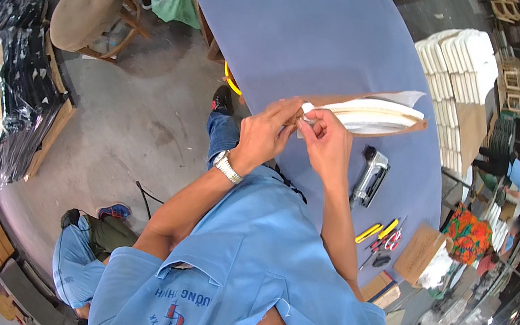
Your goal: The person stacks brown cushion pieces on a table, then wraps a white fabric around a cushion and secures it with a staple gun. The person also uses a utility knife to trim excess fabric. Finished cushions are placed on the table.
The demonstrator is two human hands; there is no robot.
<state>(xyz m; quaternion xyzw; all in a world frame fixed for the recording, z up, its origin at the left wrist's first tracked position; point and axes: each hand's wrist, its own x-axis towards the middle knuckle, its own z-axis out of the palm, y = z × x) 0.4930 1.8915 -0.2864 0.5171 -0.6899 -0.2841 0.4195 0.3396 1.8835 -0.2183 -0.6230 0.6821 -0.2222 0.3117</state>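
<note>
On the blue-grey table point(272, 25) lies a long curved padded panel point(379, 116), with brown outer edges and white layers between them. Both my hands are at its left end. My left hand point(268, 130), below a metal wristwatch point(227, 166), has its fingers closed around the brown end of the panel. With thumb and forefinger together, my right hand point(327, 142) pinches the white material point(307, 108) at that same end. The fingers partly hide what they grip. A silver and black staple gun point(371, 178) rests on the table, nearer me than the panel.
Yellow-handled cutters point(368, 233) and red-handled scissors point(393, 240) lie at the table's near right, by a cardboard box point(420, 255). White padded pieces point(455, 77) are stacked beyond the right edge. A round stool point(87, 8) and plastic-wrapped black stacks point(16, 101) stand left. Another person point(77, 260) is behind, lower left.
</note>
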